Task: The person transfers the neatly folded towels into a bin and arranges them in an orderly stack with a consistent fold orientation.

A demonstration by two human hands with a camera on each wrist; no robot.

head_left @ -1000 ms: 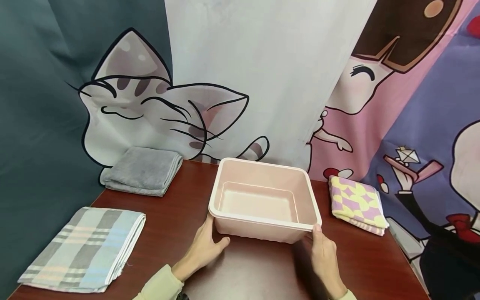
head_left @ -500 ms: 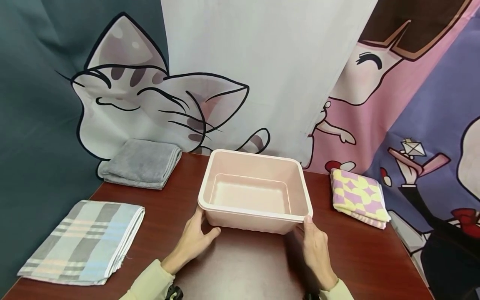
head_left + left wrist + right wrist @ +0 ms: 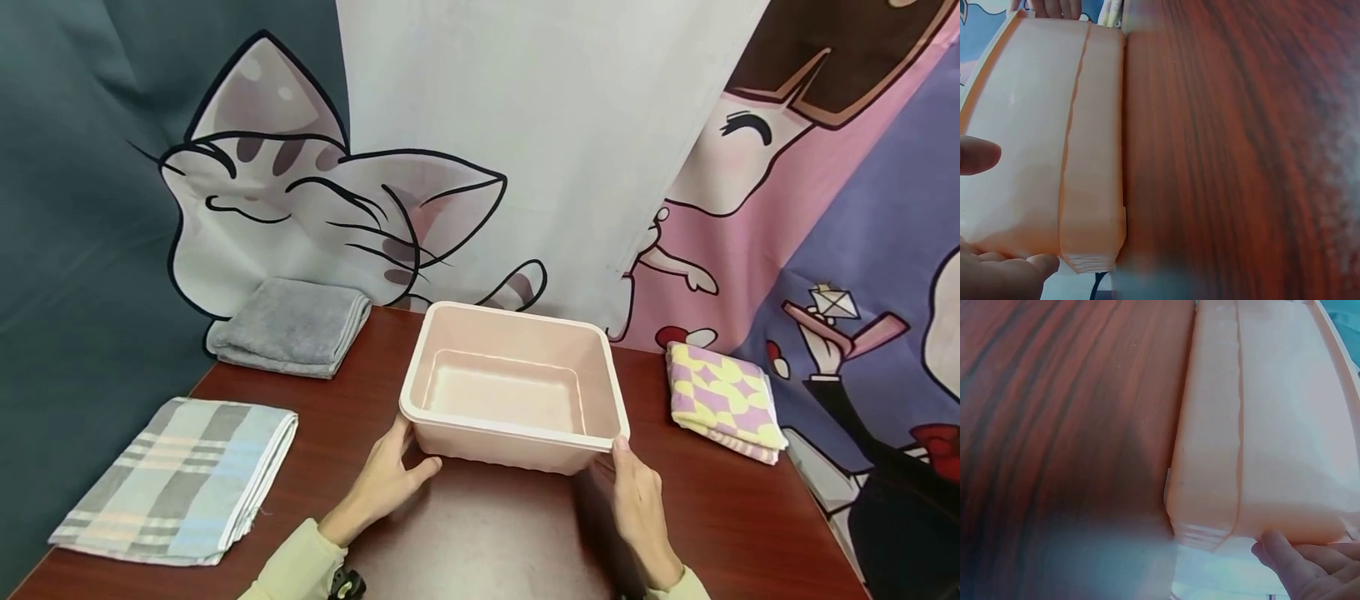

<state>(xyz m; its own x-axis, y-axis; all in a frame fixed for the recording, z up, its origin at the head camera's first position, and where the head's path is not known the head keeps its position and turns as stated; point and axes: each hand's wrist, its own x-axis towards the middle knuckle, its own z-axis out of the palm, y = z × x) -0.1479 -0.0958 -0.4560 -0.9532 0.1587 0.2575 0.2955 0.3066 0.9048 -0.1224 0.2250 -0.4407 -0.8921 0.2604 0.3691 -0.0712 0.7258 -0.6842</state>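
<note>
A pale pink plastic basin [image 3: 517, 450] stands on the brown table, its hollow facing up and nothing inside. My left hand [image 3: 386, 479] lies along its left end, fingers against the wall under the rim. The thumb [image 3: 979, 156] sticks out in front of the long near wall, away from the fingers. At the basin's right near corner, my right hand [image 3: 637, 500] grips with the thumb at the rim. Its fingers [image 3: 1297, 565] bear on the end wall under the rim, partly hidden in the head view.
A plaid folded cloth [image 3: 176, 483] lies at the left, with a folded grey towel [image 3: 292, 325] behind it. On the right is a folded yellow and purple towel [image 3: 723, 396]. A cartoon curtain [image 3: 585, 150] hangs along the table's back edge.
The basin has shifted slightly left relative to the table, with both hands staying at its ends. Over the last half second basin and hands look almost unchanged. The head view has tilted slightly.
</note>
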